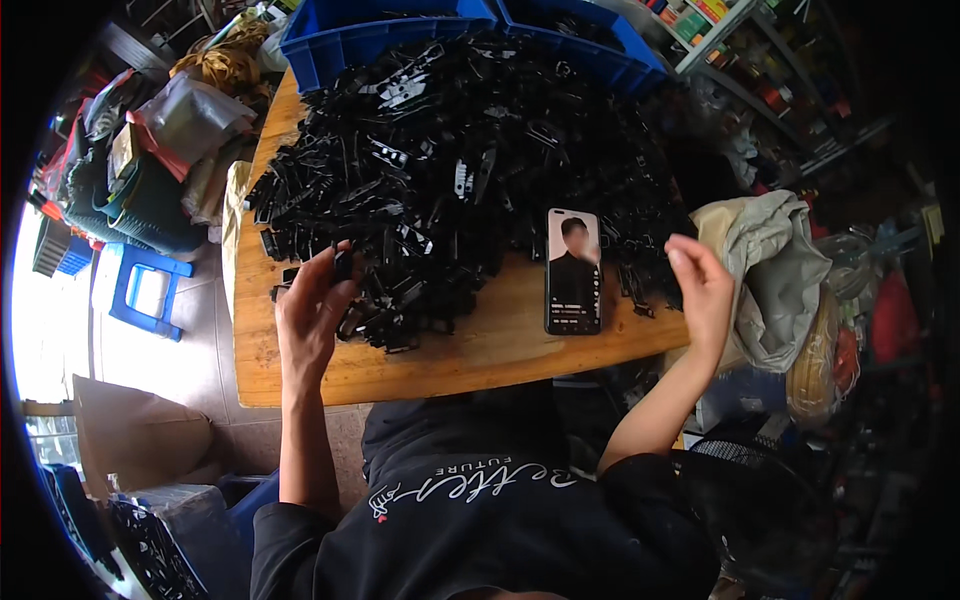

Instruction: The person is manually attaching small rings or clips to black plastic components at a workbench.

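Observation:
A big heap of small black plastic parts (430,170) covers most of the wooden table (470,350). At the heap's near left edge, my left hand (312,310) is closed with a small black plastic part (343,266) between thumb and fingers. My right hand (705,295) is raised at the table's right edge, beside the sack. Its fingers are bent and drawn together; whatever they hold, if anything, cannot be made out. Between the hands, nearer the right one, a smartphone (574,272) shows a person on its lit screen.
Two blue bins (390,40) (590,50) stand at the table's far side. A pale sack (775,270) hangs open by the right edge. To the left, a blue stool (147,290) stands on the floor near piled bags (195,120). Shelving (760,60) fills the far right.

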Demonstrator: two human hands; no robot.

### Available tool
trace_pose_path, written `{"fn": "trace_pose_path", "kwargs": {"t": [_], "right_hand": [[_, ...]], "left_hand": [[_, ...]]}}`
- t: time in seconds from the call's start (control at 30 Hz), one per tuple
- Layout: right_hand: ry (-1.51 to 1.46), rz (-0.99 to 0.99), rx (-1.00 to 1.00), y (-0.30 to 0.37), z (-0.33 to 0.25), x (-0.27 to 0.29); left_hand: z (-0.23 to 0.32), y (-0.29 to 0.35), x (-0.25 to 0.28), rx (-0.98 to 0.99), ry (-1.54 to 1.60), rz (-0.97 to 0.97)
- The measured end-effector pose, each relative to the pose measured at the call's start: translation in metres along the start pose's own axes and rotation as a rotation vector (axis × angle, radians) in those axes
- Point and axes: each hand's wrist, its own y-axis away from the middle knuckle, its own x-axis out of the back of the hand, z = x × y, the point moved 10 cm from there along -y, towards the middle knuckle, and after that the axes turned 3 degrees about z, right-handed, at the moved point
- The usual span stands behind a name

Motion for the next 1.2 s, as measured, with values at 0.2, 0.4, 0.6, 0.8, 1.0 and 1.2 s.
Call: {"fn": "trace_pose_path", "kwargs": {"t": [0.2,0.4,0.6,0.8,1.0,1.2], "right_hand": [[0.242,0.165,0.008,0.050,0.062,0.002],[0.562,0.094,0.107,0.048,0.059,-0.032],[0.482,0.128,0.056,0.057,0.027,-0.014],[0.130,0.098,0.069,0.056,0.013,-0.025],[-0.120,-0.064,0.293,0.067,-0.054,-0.083],[-0.230,-0.190,0.252,0.078,-0.088,-0.136]], "left_hand": [[0.009,0.038,-0.089,0.202,0.210,-0.307],[0.013,0.056,-0.115,0.194,0.139,-0.428],[-0.019,0.056,-0.100,0.372,0.195,-0.344],[-0.025,0.054,-0.095,0.432,0.310,-0.240],[-0.033,0.060,-0.100,0.512,0.408,-0.286],[-0.024,0.059,-0.096,0.462,0.396,-0.286]]}}
